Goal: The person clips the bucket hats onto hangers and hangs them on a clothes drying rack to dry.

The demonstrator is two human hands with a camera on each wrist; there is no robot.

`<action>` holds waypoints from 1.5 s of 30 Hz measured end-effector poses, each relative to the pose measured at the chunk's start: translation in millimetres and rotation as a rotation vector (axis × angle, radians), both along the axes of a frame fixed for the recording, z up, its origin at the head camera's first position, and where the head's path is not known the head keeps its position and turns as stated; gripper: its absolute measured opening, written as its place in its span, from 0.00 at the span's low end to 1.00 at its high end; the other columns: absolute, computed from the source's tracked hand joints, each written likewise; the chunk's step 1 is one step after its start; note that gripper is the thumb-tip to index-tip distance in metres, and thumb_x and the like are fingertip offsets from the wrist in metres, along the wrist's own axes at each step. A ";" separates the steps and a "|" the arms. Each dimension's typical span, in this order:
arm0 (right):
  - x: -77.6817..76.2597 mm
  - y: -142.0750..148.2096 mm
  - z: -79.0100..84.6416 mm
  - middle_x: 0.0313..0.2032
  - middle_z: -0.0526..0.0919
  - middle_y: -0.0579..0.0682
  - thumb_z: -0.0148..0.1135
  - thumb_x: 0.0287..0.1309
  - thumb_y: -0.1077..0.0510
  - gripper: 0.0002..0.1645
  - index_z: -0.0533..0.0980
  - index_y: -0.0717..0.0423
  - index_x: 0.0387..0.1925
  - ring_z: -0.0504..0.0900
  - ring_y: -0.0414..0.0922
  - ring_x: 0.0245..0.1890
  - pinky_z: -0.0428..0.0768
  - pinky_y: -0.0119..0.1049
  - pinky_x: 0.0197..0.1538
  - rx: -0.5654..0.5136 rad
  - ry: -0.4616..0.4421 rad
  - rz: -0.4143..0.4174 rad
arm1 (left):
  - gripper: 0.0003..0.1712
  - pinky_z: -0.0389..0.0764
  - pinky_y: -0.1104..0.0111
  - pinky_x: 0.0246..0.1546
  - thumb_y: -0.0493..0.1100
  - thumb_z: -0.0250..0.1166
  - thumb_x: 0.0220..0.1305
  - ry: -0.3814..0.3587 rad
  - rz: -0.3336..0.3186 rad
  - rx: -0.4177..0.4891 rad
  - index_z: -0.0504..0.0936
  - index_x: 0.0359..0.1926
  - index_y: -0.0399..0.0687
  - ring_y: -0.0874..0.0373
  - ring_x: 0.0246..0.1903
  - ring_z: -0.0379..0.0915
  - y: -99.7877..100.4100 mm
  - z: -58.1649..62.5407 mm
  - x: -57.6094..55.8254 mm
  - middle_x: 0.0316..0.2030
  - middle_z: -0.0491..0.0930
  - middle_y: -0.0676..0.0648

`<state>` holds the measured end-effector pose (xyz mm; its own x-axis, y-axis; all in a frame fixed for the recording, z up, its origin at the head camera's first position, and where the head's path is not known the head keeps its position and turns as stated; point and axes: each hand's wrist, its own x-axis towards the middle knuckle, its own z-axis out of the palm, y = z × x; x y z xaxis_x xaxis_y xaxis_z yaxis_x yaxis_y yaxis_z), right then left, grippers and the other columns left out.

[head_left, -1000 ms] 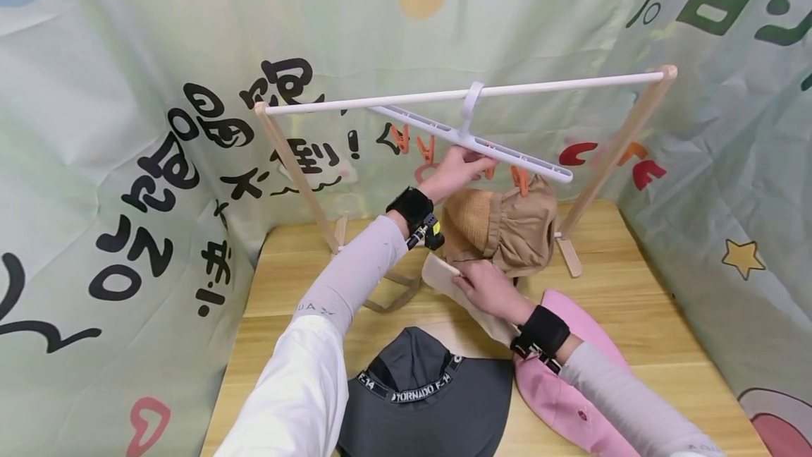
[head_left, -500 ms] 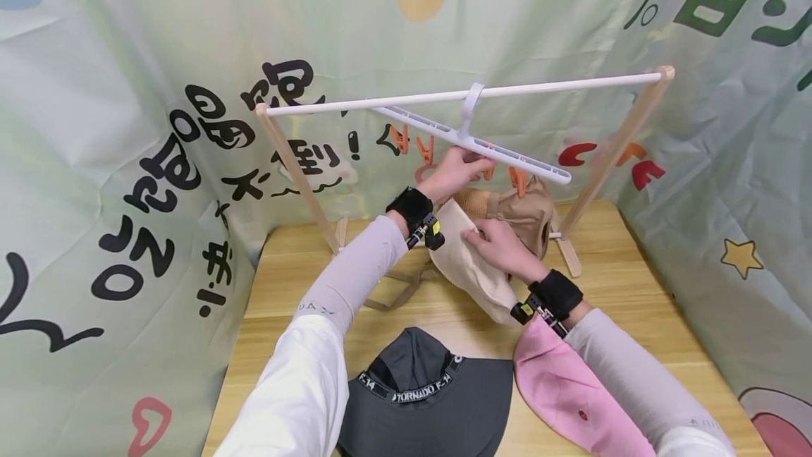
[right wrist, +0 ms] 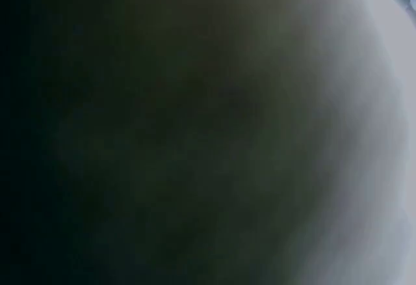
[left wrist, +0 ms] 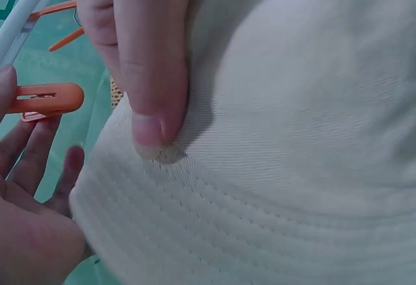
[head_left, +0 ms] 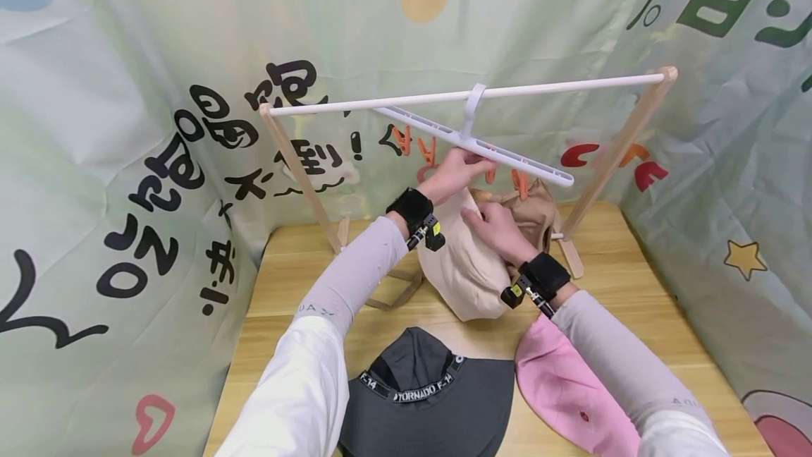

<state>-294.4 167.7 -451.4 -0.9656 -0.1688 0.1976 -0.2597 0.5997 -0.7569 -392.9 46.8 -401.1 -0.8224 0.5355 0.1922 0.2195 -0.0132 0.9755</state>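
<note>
A pale hanger (head_left: pixel 526 163) hangs by its hook from a white rod, with several orange clothespins dangling under it. Just below its middle, my left hand (head_left: pixel 455 173) pinches one orange clothespin (left wrist: pixel 58 97) between thumb and fingers. My right hand (head_left: pixel 501 231) grips a cream bucket hat (head_left: pixel 459 270) at the stitched brim, thumb on the near face. In the left wrist view the brim edge lies right beside the left palm, below the clothespin. Dark blur fills most of the right wrist view.
The rod (head_left: pixel 583 84) rests on wooden side posts. Behind the cream hat is a brown hat (head_left: pixel 538 211), under another orange clothespin (head_left: pixel 520 183). A dark grey hat (head_left: pixel 431 415) and a pink hat (head_left: pixel 564 386) lie on the wooden table (head_left: pixel 279 288) in front.
My right hand has raised the cream hat from low over the table toward the left hand, its brim turning upward. The left hand has stayed at the clothespin.
</note>
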 end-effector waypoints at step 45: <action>-11.3 39.3 50.2 0.17 0.65 0.48 0.50 0.74 0.57 0.19 0.76 0.60 0.26 0.69 0.48 0.19 0.65 0.38 0.25 0.399 0.075 0.092 | 0.08 0.75 0.75 0.43 0.38 0.67 0.65 0.002 -0.040 -0.049 0.84 0.43 0.40 0.53 0.33 0.78 -7.7 5.9 -0.8 0.29 0.82 0.44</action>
<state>-305.6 207.1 -401.3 -0.9283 -0.3313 0.1686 -0.3716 0.8139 -0.4466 -393.6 39.1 -395.2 -0.7997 0.5768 0.1664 0.2218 0.0262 0.9747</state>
